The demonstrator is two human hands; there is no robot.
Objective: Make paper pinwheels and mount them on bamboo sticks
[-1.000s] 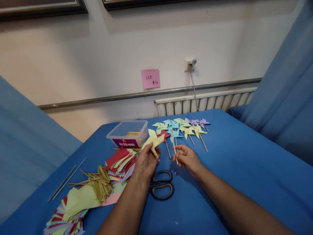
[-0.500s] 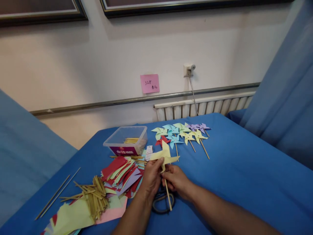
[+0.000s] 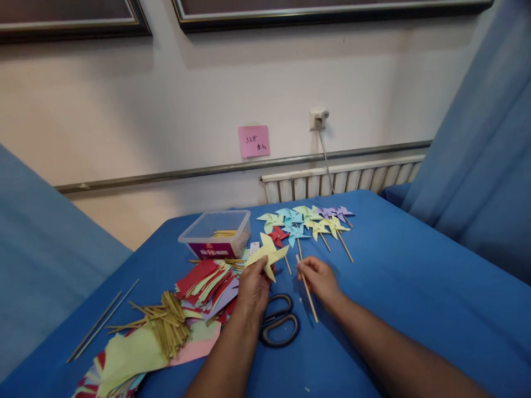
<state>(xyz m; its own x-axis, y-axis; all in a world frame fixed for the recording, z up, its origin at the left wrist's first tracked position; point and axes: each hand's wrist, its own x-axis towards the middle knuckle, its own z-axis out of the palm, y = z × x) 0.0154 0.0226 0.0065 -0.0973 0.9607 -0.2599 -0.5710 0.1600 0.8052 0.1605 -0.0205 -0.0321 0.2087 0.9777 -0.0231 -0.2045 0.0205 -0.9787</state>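
Note:
A pale yellow paper pinwheel [image 3: 265, 255] is pinched in my left hand [image 3: 255, 284], its blades facing up. To the right, my right hand [image 3: 320, 279] grips a thin wooden stick [image 3: 309, 298] near its upper end; the stick slants down toward me, apart from the pinwheel. Black-handled scissors [image 3: 280, 326] lie on the blue cloth between my forearms, their blades hidden by my left hand and arm. Just beyond my hands lie several finished pinwheels [image 3: 296, 234] on sticks, in green, blue, yellow, purple and red.
At left sit a stack of coloured paper [image 3: 207, 284], a heap of wooden sticks [image 3: 169, 326] and more paper sheets [image 3: 133, 356]. A clear plastic box [image 3: 213, 251] with sticks stands behind them. Two long rods [image 3: 102, 320] lie near the left edge of the blue-covered table [image 3: 398, 276].
My right hand has moved right with the stick, which is now apart from the yellow pinwheel. My left hand has shifted slightly left with the pinwheel, and more of the scissors shows.

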